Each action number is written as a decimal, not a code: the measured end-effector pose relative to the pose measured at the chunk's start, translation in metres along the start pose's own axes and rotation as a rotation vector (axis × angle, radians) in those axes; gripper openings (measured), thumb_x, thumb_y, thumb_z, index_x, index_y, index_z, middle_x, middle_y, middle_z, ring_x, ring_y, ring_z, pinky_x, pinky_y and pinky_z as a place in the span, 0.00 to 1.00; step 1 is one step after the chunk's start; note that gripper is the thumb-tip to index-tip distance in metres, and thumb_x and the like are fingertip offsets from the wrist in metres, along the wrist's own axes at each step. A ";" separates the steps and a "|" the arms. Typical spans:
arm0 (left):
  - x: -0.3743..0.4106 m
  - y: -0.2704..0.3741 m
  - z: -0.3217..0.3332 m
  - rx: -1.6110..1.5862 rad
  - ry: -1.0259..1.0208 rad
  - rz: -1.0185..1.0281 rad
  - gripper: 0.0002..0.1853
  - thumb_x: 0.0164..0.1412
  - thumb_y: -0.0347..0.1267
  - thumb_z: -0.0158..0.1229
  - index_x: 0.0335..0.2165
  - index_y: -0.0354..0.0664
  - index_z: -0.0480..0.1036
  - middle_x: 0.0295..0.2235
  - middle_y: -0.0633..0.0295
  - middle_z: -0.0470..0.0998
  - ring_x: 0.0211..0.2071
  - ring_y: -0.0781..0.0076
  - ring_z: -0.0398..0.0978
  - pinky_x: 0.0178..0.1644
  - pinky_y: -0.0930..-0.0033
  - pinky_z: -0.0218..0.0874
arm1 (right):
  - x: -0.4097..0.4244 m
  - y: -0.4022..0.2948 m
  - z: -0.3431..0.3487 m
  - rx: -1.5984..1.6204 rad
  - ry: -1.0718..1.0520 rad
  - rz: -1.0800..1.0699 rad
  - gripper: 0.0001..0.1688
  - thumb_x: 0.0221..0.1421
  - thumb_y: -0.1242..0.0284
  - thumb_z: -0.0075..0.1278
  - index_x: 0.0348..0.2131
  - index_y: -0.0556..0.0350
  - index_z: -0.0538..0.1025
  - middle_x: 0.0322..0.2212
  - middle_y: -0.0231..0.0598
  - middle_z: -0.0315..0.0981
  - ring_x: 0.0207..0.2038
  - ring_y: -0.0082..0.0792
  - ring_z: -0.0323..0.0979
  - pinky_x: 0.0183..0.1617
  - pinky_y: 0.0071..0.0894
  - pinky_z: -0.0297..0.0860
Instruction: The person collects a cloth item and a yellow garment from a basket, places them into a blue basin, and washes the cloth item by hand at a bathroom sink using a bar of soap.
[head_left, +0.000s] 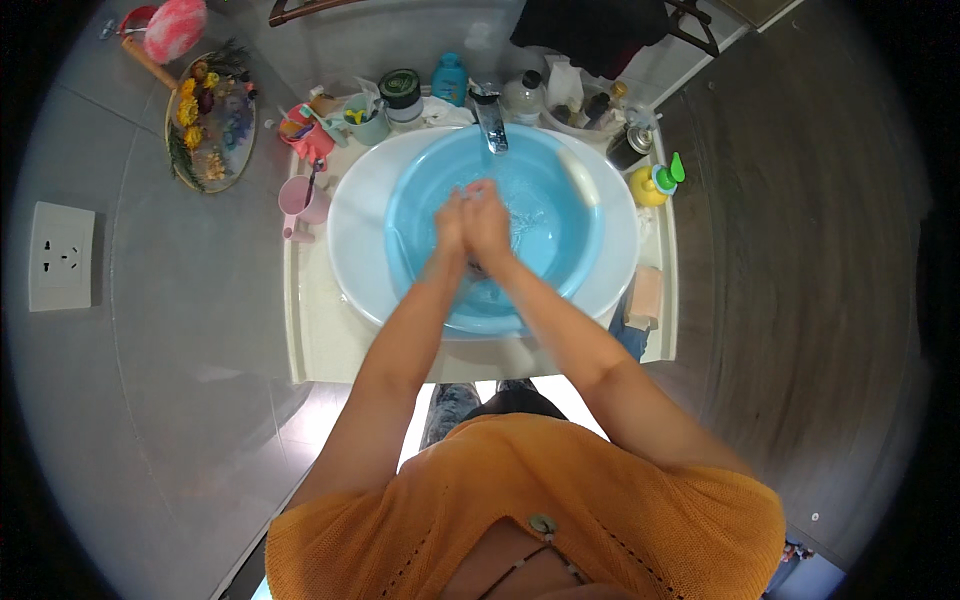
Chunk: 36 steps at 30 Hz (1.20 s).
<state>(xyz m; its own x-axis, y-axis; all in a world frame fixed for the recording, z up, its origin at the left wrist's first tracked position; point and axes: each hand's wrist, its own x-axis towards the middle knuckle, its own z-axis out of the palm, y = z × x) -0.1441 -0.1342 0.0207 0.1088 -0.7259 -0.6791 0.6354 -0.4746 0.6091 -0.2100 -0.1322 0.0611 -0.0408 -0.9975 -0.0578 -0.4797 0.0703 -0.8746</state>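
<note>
My left hand and my right hand are pressed together inside a light blue plastic basin. Both are blurred, and whether anything lies between the fingers is hidden. Clear water ripples beside them at the basin's bottom. Just beyond my fingertips, a chrome faucet reaches over the basin's far rim. Something dark, too blurred to name, shows below my wrists. The basin sits in a white oval washbasin, and a whitish blurred patch marks its right inner wall.
On the left of the cream counter stand a pink cup and a green tumbler. A blue bottle and a lidded jar line the back. A yellow pump bottle and a peach-coloured block are at right.
</note>
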 end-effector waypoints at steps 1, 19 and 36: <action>-0.003 0.006 -0.005 -0.006 -0.024 -0.038 0.21 0.60 0.47 0.42 0.26 0.40 0.68 0.20 0.58 0.71 0.18 0.66 0.70 0.19 0.64 0.60 | -0.003 0.000 0.001 -0.016 -0.021 -0.017 0.10 0.51 0.71 0.43 0.35 0.54 0.65 0.28 0.54 0.71 0.31 0.54 0.70 0.36 0.48 0.65; -0.061 -0.027 0.011 0.057 -0.143 -0.066 0.19 0.59 0.48 0.44 0.25 0.45 0.67 0.14 0.68 0.65 0.08 0.81 0.55 0.10 0.75 0.43 | 0.044 0.010 -0.046 -0.493 -0.205 -0.252 0.13 0.47 0.69 0.50 0.35 0.49 0.68 0.28 0.50 0.72 0.33 0.52 0.70 0.34 0.48 0.66; -0.038 0.011 -0.031 -0.160 0.127 0.222 0.18 0.60 0.46 0.45 0.30 0.42 0.68 0.25 0.65 0.71 0.22 0.77 0.66 0.20 0.74 0.56 | 0.088 -0.026 -0.067 -0.781 -0.373 -0.503 0.19 0.34 0.74 0.56 0.32 0.54 0.70 0.60 0.43 0.39 0.40 0.48 0.70 0.39 0.42 0.68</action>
<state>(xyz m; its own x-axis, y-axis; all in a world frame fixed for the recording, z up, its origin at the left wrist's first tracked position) -0.1176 -0.0960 0.0405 0.3470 -0.7306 -0.5881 0.6966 -0.2191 0.6832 -0.2594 -0.2211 0.1108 0.5382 -0.8422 -0.0324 -0.8125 -0.5082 -0.2857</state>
